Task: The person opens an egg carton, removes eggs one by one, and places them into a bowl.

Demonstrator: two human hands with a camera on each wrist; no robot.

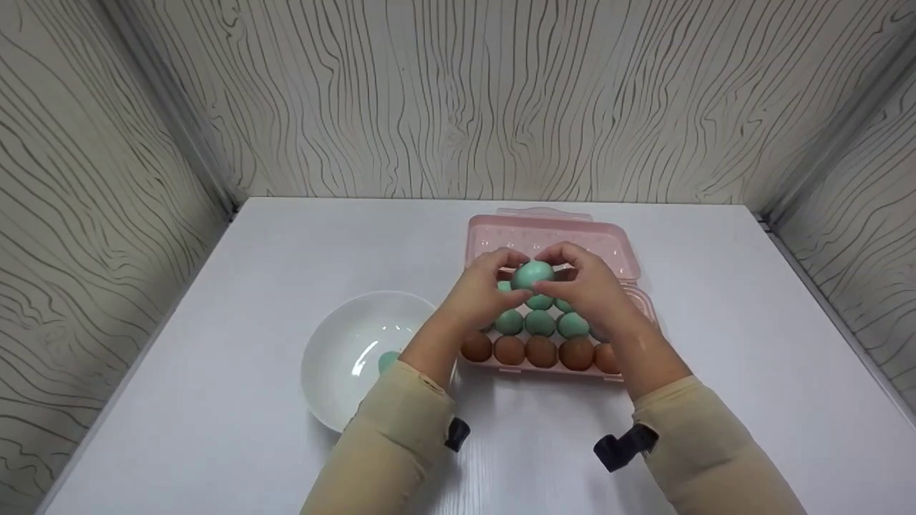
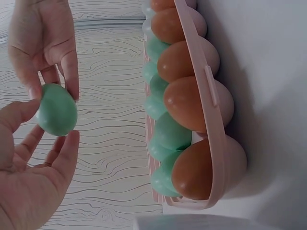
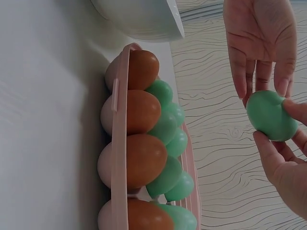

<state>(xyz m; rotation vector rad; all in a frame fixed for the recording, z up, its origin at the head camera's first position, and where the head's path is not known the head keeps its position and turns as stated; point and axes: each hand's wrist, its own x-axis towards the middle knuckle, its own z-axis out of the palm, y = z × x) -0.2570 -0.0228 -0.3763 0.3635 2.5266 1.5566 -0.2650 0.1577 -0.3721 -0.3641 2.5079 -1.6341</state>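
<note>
A pale green egg (image 1: 534,275) is held up above the pink egg carton (image 1: 558,371), between both hands. My left hand (image 1: 481,292) pinches its left side with thumb and fingers. From the other side my right hand (image 1: 588,286) pinches the same egg. Both wrist views show the egg (image 2: 57,110) (image 3: 272,115) between the fingertips of the two hands. Below, the carton carries a front row of brown eggs (image 1: 542,351) with green eggs (image 1: 540,323) in rows behind. My hands hide part of the back rows.
The carton's lid (image 1: 572,243) lies open toward the back. To the left stands a white bowl (image 1: 336,357) with a green thing (image 1: 388,360) inside, partly hidden by my left forearm. Everything rests on a white table (image 1: 236,322) enclosed by wood-grain panels (image 1: 458,100).
</note>
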